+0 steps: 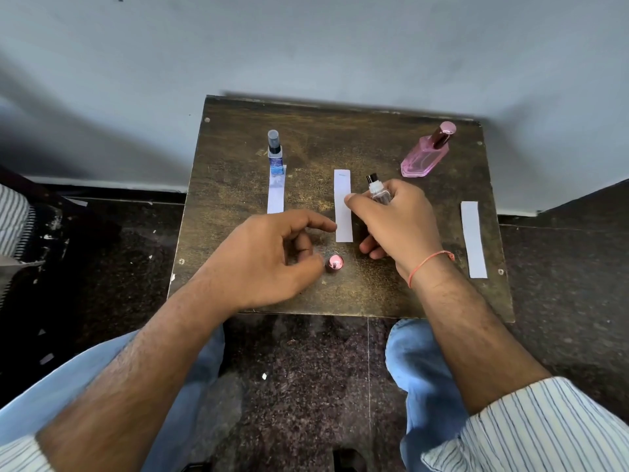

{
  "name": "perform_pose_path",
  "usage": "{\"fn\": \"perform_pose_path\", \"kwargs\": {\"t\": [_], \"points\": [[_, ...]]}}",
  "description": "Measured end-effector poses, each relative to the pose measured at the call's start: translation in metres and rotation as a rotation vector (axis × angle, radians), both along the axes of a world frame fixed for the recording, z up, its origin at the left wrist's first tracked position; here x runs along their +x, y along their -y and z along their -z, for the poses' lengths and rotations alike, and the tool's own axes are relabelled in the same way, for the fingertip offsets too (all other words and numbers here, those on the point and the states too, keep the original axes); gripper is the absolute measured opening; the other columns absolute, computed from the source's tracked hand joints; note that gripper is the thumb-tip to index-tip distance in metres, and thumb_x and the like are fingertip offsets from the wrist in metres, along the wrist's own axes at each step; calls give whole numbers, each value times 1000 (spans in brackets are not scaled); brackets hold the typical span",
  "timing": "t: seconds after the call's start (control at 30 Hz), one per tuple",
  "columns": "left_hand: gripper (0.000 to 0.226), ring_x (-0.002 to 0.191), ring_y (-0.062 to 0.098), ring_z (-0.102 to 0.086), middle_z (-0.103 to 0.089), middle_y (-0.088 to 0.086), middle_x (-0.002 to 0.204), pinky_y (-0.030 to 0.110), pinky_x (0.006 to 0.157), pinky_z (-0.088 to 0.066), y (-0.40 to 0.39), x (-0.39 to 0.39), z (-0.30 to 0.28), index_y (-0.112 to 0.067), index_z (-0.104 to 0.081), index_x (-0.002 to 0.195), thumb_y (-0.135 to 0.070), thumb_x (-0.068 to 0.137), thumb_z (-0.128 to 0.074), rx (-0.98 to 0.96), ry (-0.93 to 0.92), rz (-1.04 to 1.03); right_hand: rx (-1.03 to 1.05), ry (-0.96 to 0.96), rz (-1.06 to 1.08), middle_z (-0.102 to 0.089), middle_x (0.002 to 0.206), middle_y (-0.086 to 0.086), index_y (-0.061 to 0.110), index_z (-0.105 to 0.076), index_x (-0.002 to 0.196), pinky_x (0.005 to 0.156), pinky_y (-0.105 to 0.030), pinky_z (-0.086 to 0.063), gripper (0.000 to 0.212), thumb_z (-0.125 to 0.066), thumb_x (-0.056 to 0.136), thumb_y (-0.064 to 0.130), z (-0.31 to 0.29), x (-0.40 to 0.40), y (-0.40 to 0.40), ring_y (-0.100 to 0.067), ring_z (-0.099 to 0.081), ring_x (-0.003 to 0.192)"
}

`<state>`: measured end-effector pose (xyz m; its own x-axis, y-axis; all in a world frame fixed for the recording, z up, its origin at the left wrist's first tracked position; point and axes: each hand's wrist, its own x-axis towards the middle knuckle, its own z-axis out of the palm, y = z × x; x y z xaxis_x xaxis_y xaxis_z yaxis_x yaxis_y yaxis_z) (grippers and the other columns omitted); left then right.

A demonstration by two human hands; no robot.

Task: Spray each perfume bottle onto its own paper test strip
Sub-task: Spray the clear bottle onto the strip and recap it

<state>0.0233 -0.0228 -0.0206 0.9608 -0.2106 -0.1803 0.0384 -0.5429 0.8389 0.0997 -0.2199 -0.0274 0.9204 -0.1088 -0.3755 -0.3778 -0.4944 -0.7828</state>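
The clear bottle [379, 194] is gripped in the right hand [396, 221], nozzle beside the middle strip [343, 206]; the left hand [272, 253] is curled loosely, empty, by the removed cap [334, 263].

1. Three perfume bottles: a blue-labelled bottle [275, 155] with a clear cap, a clear bottle [377, 189] with its nozzle bare, and a pink bottle [425, 155] with a pink cap.
2. Three white paper strips: a left strip [276, 195], a middle strip [343, 206] and a right strip [473, 239].
3. One loose pink cap [334, 263] standing on the worktop [425, 298].
4. One worktop, dark and worn.
5. Two hands: a left hand [272, 257] and a right hand [398, 223].
6. One orange thread band [429, 261] on the right wrist.
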Motion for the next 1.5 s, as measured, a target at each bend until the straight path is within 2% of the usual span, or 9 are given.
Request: {"fn": "perform_pose_path", "kwargs": {"t": [0.17,0.43,0.63,0.77,0.83,0.9,1.03,1.23,1.5], "points": [[63,78,-10,-56,-60,-20,95,8,68,-39,3,0,5,-39,-69,135,-40,77,-93,202,145,205,85,32,-33,-72,72,1,22,-65,101,45,-30,-51,28,-78,88,42,3,-3,8,-19,-63,43],[41,95,-3,-68,-70,-22,101,30,79,-61,10,4,12,-43,-77,121,-51,83,-88,225,194,161,243,52,-156,-59,86,-5,28,-52,112,52,-38,-54,26,-61,87,29,5,-8,30,-23,-60,68],[31,83,-2,-66,-70,-19,89,3,72,-42,17,7,16,-34,-82,113,-40,83,-91,202,208,129,308,157,-192,-63,92,-12,20,-49,113,54,-45,-57,26,-61,91,28,5,-11,41,-24,-64,67],[29,63,4,-56,-78,-9,94,19,62,-48,21,10,15,-36,-83,109,-36,82,-92,-92,98,-130,293,243,-222,-70,107,-4,27,-56,111,58,-42,-63,28,-73,90,28,5,-11,47,-24,-76,84],[27,62,24,-55,-81,-2,101,34,63,-50,23,13,12,-32,-83,110,-30,84,-91,-297,47,-266,246,293,-252,-73,110,2,32,-62,112,65,-50,-66,27,-77,89,32,8,-11,50,-23,-77,91],[27,56,33,-50,-82,-2,101,34,59,-47,24,16,7,-29,-83,111,-27,85,-89,-429,50,-363,222,330,-279,-75,110,10,32,-67,114,79,-58,-66,27,-80,90,32,10,-10,53,-19,-76,98],[32,45,0,-41,-81,-4,98,15,44,-36,22,17,5,-19,-81,117,-25,85,-85,-519,63,-468,208,400,-338,-78,116,12,27,-72,115,100,-46,-62,29,-84,90,16,9,-12,52,-11,-76,108],[31,47,3,-39,-83,-6,97,19,43,-34,19,16,6,-22,-82,114,-30,84,-84,-505,77,-459,186,410,-385,-80,117,10,20,-77,119,95,-36,-64,34,-88,87,12,9,-14,51,-8,-77,105],[20,47,0,-35,-72,-13,70,14,46,-30,20,16,5,-21,-82,108,-20,88,-85,-489,65,-376,116,502,-450,-81,116,9,17,-81,123,95,-26,-61,37,-91,87,15,4,-16,45,-7,-77,105]]}}
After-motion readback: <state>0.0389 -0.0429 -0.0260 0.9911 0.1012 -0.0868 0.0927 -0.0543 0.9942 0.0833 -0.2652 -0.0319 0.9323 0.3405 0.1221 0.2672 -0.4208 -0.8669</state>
